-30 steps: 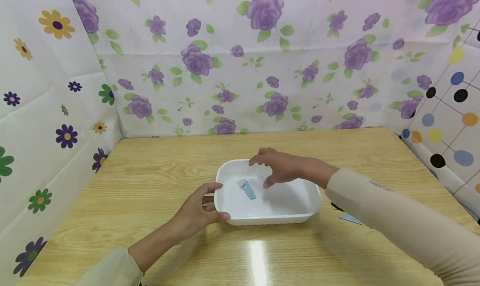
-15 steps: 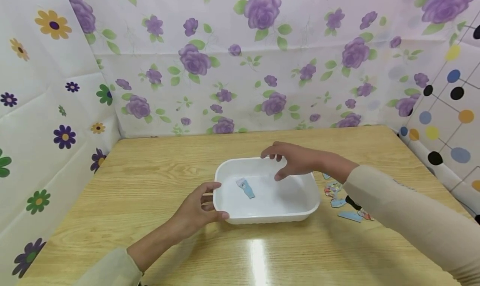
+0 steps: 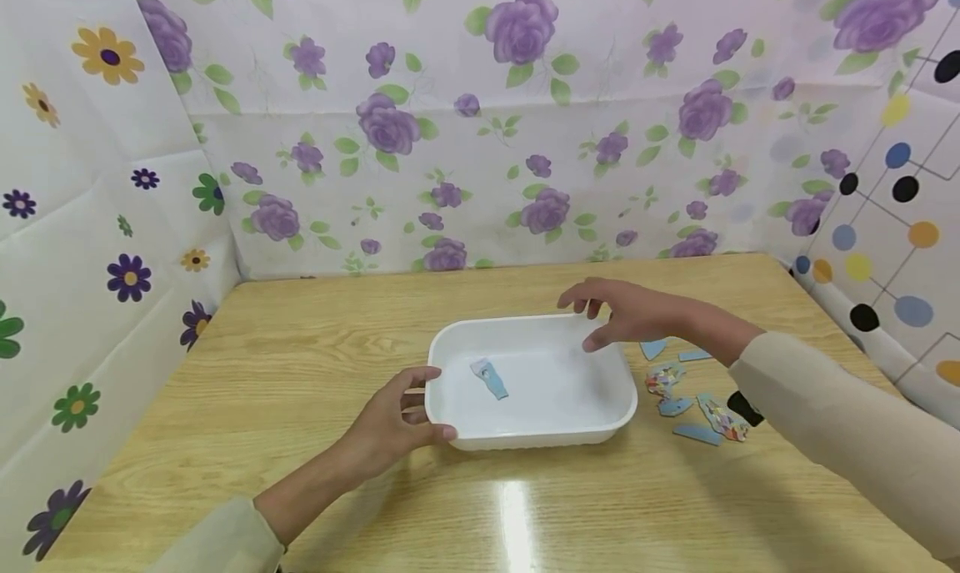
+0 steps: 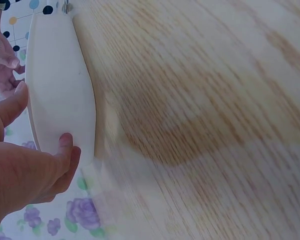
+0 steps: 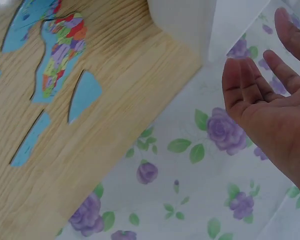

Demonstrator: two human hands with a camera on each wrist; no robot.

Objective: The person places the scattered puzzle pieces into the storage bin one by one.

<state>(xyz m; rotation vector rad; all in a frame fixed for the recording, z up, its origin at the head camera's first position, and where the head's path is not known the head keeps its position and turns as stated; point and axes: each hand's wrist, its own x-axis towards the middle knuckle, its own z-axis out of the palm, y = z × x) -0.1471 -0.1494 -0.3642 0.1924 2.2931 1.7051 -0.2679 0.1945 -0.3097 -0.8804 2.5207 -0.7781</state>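
A white plastic tray (image 3: 536, 441) stands on the wooden table in the head view. One small light-blue puzzle piece (image 3: 491, 379) lies inside it, left of centre. My left hand (image 3: 386, 423) grips the tray's left end, thumb at the front corner and fingers along the left side; the left wrist view shows these fingers against the tray's wall (image 4: 62, 75). Over the tray's back right rim hovers my right hand (image 3: 633, 313), fingers loosely bent and thumb apart. Nothing shows between its fingers in the right wrist view (image 5: 270, 95).
Right of the tray lie several flat puzzle pieces, among them a multicoloured map piece (image 3: 723, 419), another map piece (image 3: 663, 379) and a plain blue strip (image 3: 697, 434). Flowered sheets (image 3: 450, 139) hang behind the wooden table (image 3: 330, 331) and at its sides.
My right hand has moved right, from over the tray's middle to its back right rim, uncovering the puzzle pieces on the table. My left hand keeps its grip on the tray.
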